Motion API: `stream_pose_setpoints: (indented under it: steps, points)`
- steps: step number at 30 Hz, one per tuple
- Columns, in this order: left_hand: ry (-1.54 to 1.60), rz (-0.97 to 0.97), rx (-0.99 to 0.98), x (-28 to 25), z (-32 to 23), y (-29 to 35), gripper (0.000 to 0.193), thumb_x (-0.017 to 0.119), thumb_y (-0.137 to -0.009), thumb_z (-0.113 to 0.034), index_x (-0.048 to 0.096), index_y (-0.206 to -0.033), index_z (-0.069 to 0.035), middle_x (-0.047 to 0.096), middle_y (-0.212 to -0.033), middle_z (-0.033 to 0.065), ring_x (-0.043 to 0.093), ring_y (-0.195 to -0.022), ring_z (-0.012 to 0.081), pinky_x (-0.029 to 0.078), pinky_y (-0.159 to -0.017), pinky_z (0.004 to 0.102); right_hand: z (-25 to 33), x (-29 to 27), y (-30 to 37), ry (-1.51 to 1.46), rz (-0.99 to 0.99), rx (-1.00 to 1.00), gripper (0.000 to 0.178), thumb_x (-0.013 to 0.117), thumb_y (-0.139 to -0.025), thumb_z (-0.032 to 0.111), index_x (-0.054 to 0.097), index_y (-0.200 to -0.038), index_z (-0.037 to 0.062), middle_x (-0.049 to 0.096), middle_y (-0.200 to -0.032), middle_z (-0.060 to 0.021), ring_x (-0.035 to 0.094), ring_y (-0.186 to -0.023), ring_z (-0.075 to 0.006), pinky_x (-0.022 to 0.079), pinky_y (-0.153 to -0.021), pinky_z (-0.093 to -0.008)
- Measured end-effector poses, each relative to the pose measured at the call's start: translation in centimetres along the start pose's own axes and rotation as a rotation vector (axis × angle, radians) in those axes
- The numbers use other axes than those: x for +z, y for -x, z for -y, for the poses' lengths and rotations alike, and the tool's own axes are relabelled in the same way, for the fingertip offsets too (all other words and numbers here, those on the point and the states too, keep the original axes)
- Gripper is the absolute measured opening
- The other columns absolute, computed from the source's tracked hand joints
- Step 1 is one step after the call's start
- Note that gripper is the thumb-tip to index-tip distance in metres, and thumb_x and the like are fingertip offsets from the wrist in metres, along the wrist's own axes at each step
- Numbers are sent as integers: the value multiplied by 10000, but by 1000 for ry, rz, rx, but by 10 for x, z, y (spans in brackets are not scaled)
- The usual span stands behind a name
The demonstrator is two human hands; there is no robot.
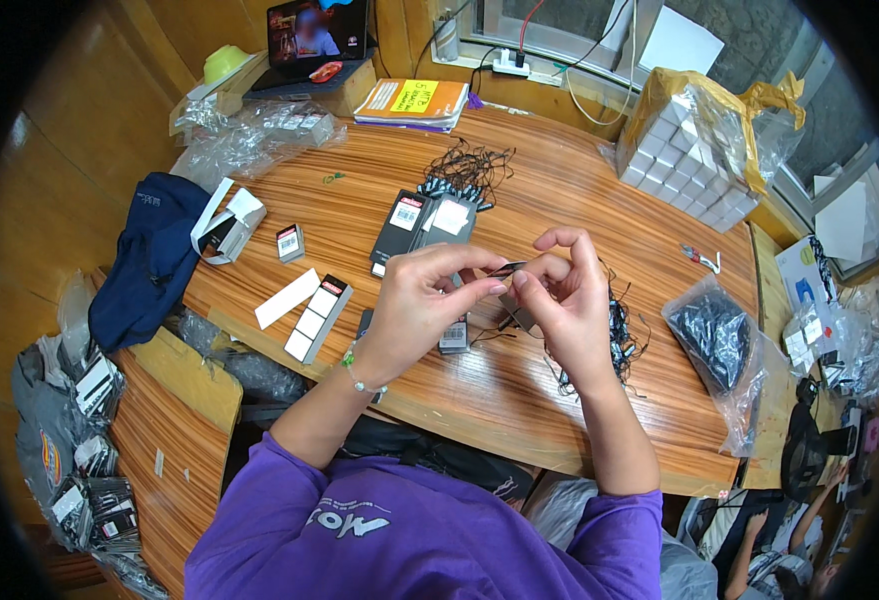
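Note:
My left hand (414, 298) and my right hand (571, 308) meet over the middle of the table, thumbs and fingertips pinching a small, flat, dark piece (505, 269) between them. Its exact kind is too small to make out. Under the hands, partly hidden, sits a small grey box (453, 337) with a white label. Just beyond are dark grey boxes (399, 228) with labels on top, and a bundle of thin black cables (467, 170). More black cables (623, 335) lie beside my right hand. To the left are a sheet of white labels (311, 325) and a blank white strip (287, 299).
Another small labelled box (290, 243) and an opened white carton (234, 228) stand left, by a navy cloth bag (154, 260). Many white boxes in plastic (684, 150) fill the back right. A clear bag of black items (711, 335) lies right; a laptop (317, 35) stands behind.

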State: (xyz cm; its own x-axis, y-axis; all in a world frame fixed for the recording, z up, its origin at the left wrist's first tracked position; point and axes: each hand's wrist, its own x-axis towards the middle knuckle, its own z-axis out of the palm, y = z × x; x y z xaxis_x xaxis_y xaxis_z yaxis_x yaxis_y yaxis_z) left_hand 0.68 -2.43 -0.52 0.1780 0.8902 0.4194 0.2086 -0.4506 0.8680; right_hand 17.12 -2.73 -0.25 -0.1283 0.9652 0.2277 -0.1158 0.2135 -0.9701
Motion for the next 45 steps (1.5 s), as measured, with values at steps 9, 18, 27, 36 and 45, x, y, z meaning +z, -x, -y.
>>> stream_pose_setpoints:
  steps: [9,18,27,36,45]
  points:
    - [-62,63,7,-3,-8,-7,149,686,-733,-48,681,-881,-27,649,-795,63,572,-686,110,450,-599,233,-4,1,0,131,-36,-79,250,554,-816,-30,430,-1029,12,624,-721,-80,577,-703,-84,430,-636,-208]
    - [-471,8,531,-10,-2,-13,203,652,-643,-44,687,-841,-74,618,-846,28,543,-825,197,459,-721,307,8,-8,-8,-145,130,201,109,537,-877,45,559,-967,-11,630,-839,-48,572,-794,-89,440,-710,-195]
    - [-243,175,582,-2,20,-20,174,667,-665,-65,650,-838,-72,609,-854,33,596,-834,239,466,-771,361,-1,-23,-17,-518,-32,-8,126,474,-931,190,492,-938,65,551,-881,-48,518,-817,-135,407,-791,-282]
    - [218,286,102,10,32,-5,62,514,-807,49,511,-782,-8,568,-907,99,540,-796,133,449,-700,248,-4,-31,-17,-984,119,-21,88,405,-958,207,440,-989,132,429,-640,-1,440,-583,-134,398,-636,-326]
    - [5,293,132,22,7,-3,396,781,-665,-219,523,-890,-22,511,-890,71,524,-819,174,437,-730,272,6,-26,-10,-977,68,-17,96,408,-956,201,427,-1008,122,463,-704,-31,473,-652,-157,449,-736,-377]
